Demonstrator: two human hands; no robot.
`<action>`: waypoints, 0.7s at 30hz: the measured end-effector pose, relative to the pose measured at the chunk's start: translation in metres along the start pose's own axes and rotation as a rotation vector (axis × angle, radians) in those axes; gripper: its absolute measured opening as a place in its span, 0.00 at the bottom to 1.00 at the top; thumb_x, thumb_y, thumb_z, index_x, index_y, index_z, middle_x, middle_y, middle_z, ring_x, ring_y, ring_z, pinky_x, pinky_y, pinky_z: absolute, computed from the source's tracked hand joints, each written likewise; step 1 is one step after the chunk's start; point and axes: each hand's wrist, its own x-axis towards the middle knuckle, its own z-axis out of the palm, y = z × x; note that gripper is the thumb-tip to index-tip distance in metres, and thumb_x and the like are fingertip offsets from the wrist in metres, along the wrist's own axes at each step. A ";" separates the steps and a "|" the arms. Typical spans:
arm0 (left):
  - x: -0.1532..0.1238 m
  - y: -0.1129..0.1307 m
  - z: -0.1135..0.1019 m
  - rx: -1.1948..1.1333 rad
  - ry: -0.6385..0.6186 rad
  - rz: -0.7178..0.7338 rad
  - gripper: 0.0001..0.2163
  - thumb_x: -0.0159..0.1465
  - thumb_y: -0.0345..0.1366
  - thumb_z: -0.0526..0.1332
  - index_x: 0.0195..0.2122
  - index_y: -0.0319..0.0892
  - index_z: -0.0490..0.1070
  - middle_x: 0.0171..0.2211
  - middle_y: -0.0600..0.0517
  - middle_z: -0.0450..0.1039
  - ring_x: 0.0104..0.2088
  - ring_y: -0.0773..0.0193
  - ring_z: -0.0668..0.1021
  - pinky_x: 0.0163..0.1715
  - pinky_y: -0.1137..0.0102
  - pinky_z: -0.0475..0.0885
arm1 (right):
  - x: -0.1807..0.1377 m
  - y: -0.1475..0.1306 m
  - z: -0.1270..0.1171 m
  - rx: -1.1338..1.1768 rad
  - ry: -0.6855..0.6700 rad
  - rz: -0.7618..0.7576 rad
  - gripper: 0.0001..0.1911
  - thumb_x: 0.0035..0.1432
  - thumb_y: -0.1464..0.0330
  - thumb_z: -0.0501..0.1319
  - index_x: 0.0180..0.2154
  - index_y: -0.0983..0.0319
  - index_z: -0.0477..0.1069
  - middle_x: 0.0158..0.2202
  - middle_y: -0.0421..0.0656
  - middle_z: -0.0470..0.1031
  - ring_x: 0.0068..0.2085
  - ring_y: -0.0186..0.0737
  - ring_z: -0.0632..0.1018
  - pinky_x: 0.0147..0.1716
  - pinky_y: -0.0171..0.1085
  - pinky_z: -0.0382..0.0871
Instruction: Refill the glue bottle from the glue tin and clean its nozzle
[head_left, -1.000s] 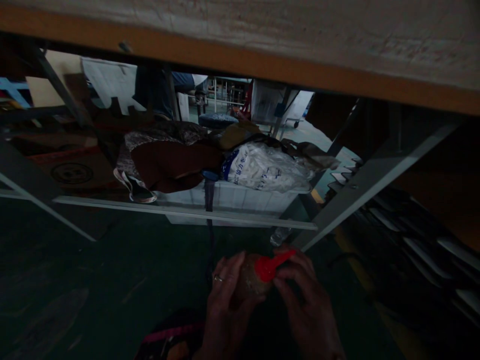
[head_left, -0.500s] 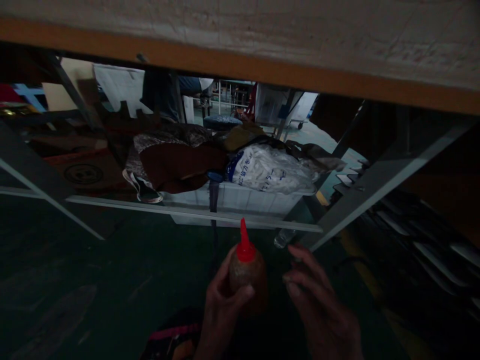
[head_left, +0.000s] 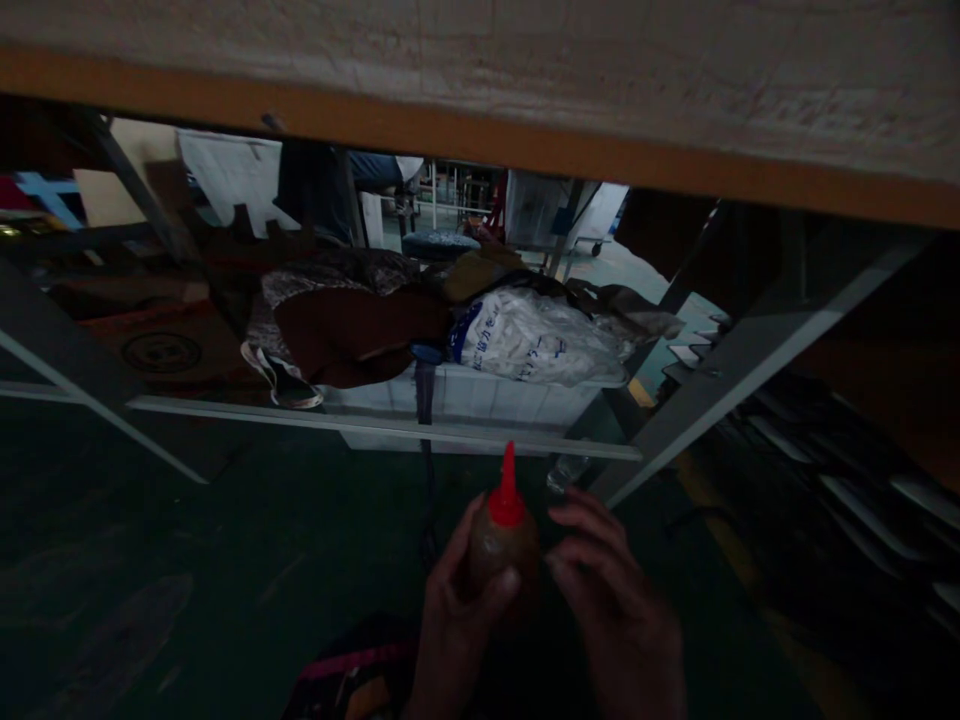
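A squeeze bottle with brownish contents and a pointed red nozzle cap stands upright in my left hand. My left fingers wrap round its left side, with the thumb across the front. Just to the right of the bottle is my right hand, its fingers bent and the index finger apart from the others. No object shows clearly in it, and it does not appear to touch the bottle. The lower part of the bottle is lost in dark shadow.
Above my hands runs a table edge, with a metal crossbar below it. Behind the bar, a white bin carries a printed plastic bag and brown cloth. A clear bottle lies on the floor.
The bottle and my left hand have shifted slightly right. My right hand has moved left, closing the gap to the bottle.
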 end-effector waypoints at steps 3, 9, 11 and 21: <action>0.004 0.002 -0.001 -0.178 0.066 -0.109 0.25 0.49 0.43 0.68 0.48 0.41 0.71 0.44 0.45 0.75 0.47 0.49 0.75 0.45 0.63 0.70 | 0.002 -0.006 -0.013 0.111 0.035 0.030 0.08 0.62 0.75 0.53 0.37 0.57 0.67 0.47 0.40 0.67 0.54 0.41 0.66 0.53 0.42 0.62; -0.001 0.008 0.005 -0.412 -0.004 -0.194 0.18 0.47 0.41 0.69 0.39 0.40 0.74 0.38 0.45 0.77 0.42 0.51 0.77 0.43 0.65 0.71 | -0.006 0.009 0.004 -0.267 -0.070 -0.156 0.08 0.62 0.76 0.53 0.38 0.60 0.69 0.56 0.43 0.60 0.59 0.50 0.57 0.51 0.49 0.61; -0.002 0.009 0.005 -0.428 0.006 -0.187 0.16 0.48 0.41 0.69 0.36 0.40 0.75 0.36 0.46 0.77 0.40 0.52 0.78 0.42 0.66 0.71 | -0.011 0.016 0.014 -0.330 -0.135 -0.233 0.11 0.61 0.77 0.52 0.42 0.60 0.69 0.57 0.44 0.59 0.59 0.55 0.55 0.50 0.55 0.60; -0.006 0.010 0.003 -0.479 -0.036 -0.154 0.21 0.49 0.41 0.69 0.44 0.41 0.72 0.40 0.46 0.76 0.41 0.52 0.77 0.43 0.64 0.70 | -0.008 0.001 0.010 0.109 -0.025 -0.006 0.09 0.60 0.75 0.57 0.38 0.56 0.71 0.49 0.38 0.68 0.55 0.39 0.66 0.50 0.37 0.66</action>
